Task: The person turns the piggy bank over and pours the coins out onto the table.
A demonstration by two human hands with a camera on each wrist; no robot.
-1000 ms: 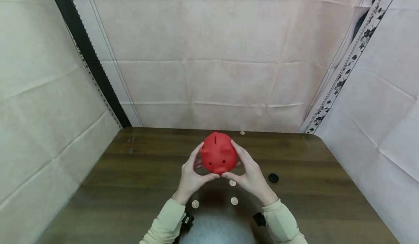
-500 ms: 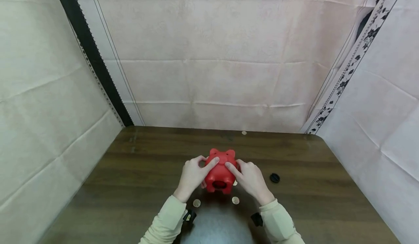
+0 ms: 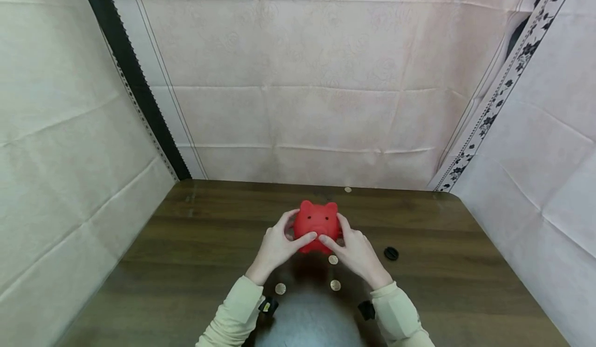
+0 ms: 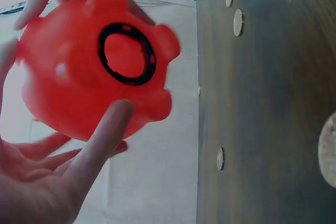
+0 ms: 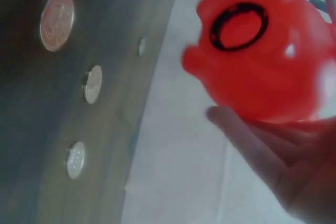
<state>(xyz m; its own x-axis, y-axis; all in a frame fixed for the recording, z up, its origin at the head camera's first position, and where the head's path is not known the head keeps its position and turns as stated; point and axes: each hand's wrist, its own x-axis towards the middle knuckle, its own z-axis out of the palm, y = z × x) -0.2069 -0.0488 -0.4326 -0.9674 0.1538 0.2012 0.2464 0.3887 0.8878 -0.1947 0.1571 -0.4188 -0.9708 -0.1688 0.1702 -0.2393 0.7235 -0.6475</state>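
Observation:
A red piggy bank (image 3: 317, 220) is held up off the table, its ears, eyes and snout turned towards me in the head view. My left hand (image 3: 276, 247) grips its left side, and my right hand (image 3: 357, 254) grips the right side; both thumbs lie near the snout. In the left wrist view, the underside of the piggy bank (image 4: 79, 72) shows a round opening edged with a black ring (image 4: 149, 59). The same opening appears blurred in the right wrist view, on the piggy bank (image 5: 273, 77).
On the brown wooden table (image 3: 186, 264) lie several coins: one coin (image 3: 333, 259) just below the bank, another coin (image 3: 335, 285) nearer, one coin (image 3: 280, 288) to the left, and a coin (image 3: 347, 189) at the far edge. A black round plug (image 3: 391, 253) lies at right.
The piggy bank first showed its top slot, then tipped back and lower, exposing its underside opening. Now its face has swung forward again and it has risen slightly. Both hands kept hold.

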